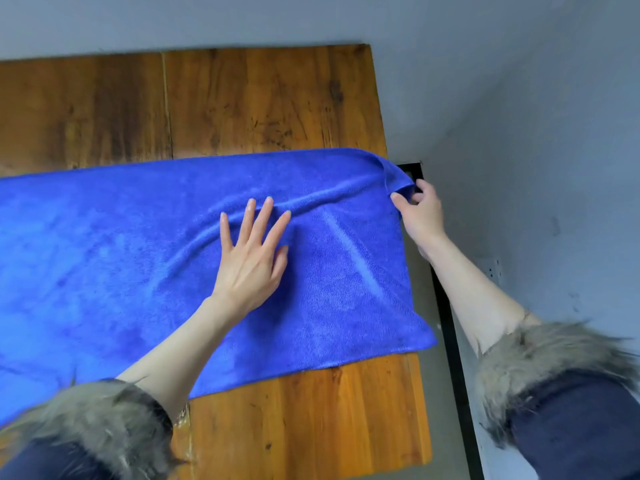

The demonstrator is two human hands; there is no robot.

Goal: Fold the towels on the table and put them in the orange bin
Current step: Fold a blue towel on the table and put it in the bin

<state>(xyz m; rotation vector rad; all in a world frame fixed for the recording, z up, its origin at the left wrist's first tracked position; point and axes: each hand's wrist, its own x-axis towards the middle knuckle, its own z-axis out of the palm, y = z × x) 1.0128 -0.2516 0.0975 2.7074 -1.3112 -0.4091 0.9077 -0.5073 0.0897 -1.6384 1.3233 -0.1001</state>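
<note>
A blue towel (138, 258) lies spread across the wooden table (263, 98), running out of sight past the person's left side and reaching to the table's right edge. Bare wood shows beyond the fingertips of both hands and again on the near side, under the left forearm.

The left hand (251, 258) lies flat on the towel, palm down, fingers straight and fanned apart, holding nothing, only pressing the cloth to the tabletop. Just ahead of its fingertips a long raised crease runs off toward the right hand, and a second crease slants down to the right of its thumb.

The right hand (420, 216) is out past the table's right edge, at the towel's far right corner. That corner is lifted off the wood and curled over, and the thumb and forefinger seem to pinch it between them; the other fingers are partly hidden behind the cloth, so how firmly they close I can't quite make out. Below this hand the towel's right edge drapes slightly over the table's side.

Both forearms are bare up to dark sleeves with fur cuffs (104, 420). To the right of the right arm runs a black metal frame (450, 334), against a grey wall (536, 98).
</note>
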